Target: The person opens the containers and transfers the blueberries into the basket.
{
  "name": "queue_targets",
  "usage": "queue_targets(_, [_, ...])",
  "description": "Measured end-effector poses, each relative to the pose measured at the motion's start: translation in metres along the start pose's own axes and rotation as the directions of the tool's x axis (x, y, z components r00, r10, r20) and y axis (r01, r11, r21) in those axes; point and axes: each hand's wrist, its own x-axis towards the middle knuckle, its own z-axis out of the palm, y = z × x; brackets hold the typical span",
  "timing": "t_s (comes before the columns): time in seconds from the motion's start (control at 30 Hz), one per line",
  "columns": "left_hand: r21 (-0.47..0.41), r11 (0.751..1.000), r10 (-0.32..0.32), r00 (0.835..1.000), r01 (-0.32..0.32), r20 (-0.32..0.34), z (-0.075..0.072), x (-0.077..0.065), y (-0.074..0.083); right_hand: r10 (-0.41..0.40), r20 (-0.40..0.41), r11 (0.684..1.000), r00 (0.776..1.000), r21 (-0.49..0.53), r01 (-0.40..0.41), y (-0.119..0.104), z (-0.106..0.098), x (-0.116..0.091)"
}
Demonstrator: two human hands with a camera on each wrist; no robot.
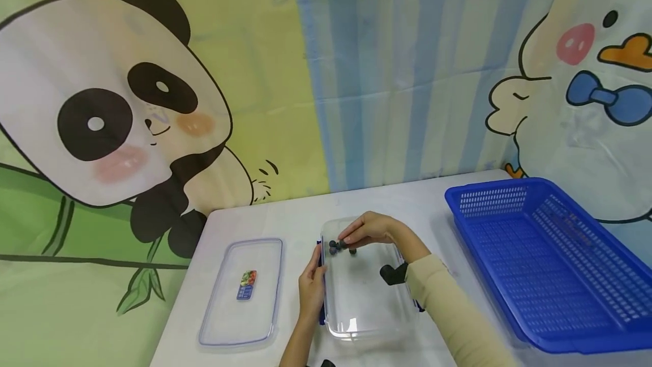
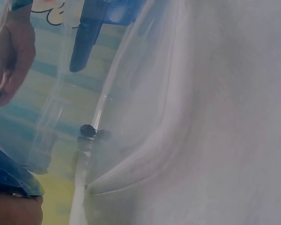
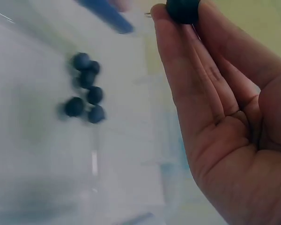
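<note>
Right hand (image 3: 215, 154), closest to the lens in the right wrist view: thumb and fingertips clamped on 1 dark round berry (image 3: 183, 10). Head view places this held berry over the clear container (image 1: 367, 299), toward its far left corner, near the loose berries (image 3: 94, 95) inside. Left hand (image 1: 312, 287): fingers extended along the container's left side, touching it.

Progress (judged): partway. Done: container uncovered, clear lid (image 1: 265, 293) lying flat on the white table (image 1: 295, 231) to its left; a small group of berries in the container. Outstanding: pinched berry not yet released, lid not on. Cannot tell how many berries the work covers in all.

Appearance: berries blue-black, roughly spherical, close to equal in size, surface mostly dull. About 6 loose in the right wrist view; count uncertain, as that view is blurred and the clear wall may add reflections. Most sit touching or just beside a neighbour; in the head view 1 lies a little apart from the rest. Any splits or stems too small to tell. Blue basket (image 1: 530, 259) stands to the right, apart from the container.
</note>
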Motion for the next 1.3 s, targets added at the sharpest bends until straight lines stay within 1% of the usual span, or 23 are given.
queue_targets(0.07, [0.02,1.0,0.018,1.0,-0.018,-0.009,0.0,0.001,-0.008,-0.02,0.014,1.0,1.0,0.004,0.02,-0.006,-0.011,-0.013])
queue_targets(0.2, [0.014,1.0,-0.004,1.0,0.004,-0.004,0.0,-0.003,0.01,-0.056,0.012,0.998,0.998,0.011,0.056,-0.008,-0.033,-0.04])
queue_targets(0.3, [-0.005,1.0,-0.02,1.0,0.02,0.001,0.001,-0.007,0.023,-0.071,-0.01,0.997,0.997,0.017,0.071,-0.005,-0.055,-0.062])
queue_targets(0.4, [-0.016,1.0,-0.02,1.0,0.02,0.001,0.0,-0.006,0.02,-0.079,-0.032,0.997,0.996,0.021,0.08,-0.001,-0.082,-0.087])
queue_targets(0.53, [-0.034,0.999,-0.027,1.0,0.027,0.002,-0.002,-0.001,0.004,-0.077,-0.081,0.997,0.994,0.01,0.078,0.01,-0.124,-0.131])
queue_targets(0.63, [-0.028,1.0,-0.01,1.0,0.01,0.002,-0.004,0.001,-0.007,-0.076,-0.107,0.997,0.991,-0.026,0.073,0.025,-0.155,-0.165])
queue_targets(0.73, [-0.022,1.0,0.014,1.0,-0.014,0.001,-0.004,0.002,-0.011,-0.07,-0.117,0.996,0.991,-0.058,0.063,0.047,-0.181,-0.193])
queue_targets(0.8, [-0.032,0.999,0.017,1.0,-0.017,0.002,-0.004,0.003,-0.012,-0.049,-0.123,0.996,0.991,-0.077,0.04,0.067,-0.195,-0.208])
queue_targets(0.9, [-0.038,0.999,0.013,1.0,-0.013,0.004,-0.004,0.003,-0.011,-0.012,-0.125,0.997,0.992,-0.074,0.003,0.098,-0.21,-0.225])
queue_targets(0.97, [-0.037,0.999,0.01,1.0,-0.01,0.002,-0.004,0.002,-0.011,0.009,-0.099,0.999,0.995,-0.029,-0.012,0.117,-0.217,-0.232])
queue_targets(1.07, [-0.035,0.999,-0.001,1.0,0.001,-0.001,-0.004,0.002,-0.011,0.007,-0.025,0.996,1.0,0.093,-0.005,0.138,-0.222,-0.237])
queue_targets(1.13, [-0.044,0.999,-0.01,1.0,0.01,-0.003,-0.004,0.003,-0.011,0.007,0.017,0.982,1.0,0.187,-0.01,0.148,-0.223,-0.239])
queue_targets(1.2, [-0.055,0.998,-0.013,1.0,0.013,0.002,-0.004,0.003,-0.011,0.014,0.04,0.963,0.999,0.269,-0.025,0.154,-0.224,-0.242])
queue_targets(1.3, [-0.064,0.998,-0.004,1.0,0.004,0.005,-0.005,0.003,-0.011,0.032,0.053,0.941,0.998,0.335,-0.048,0.16,-0.224,-0.245])
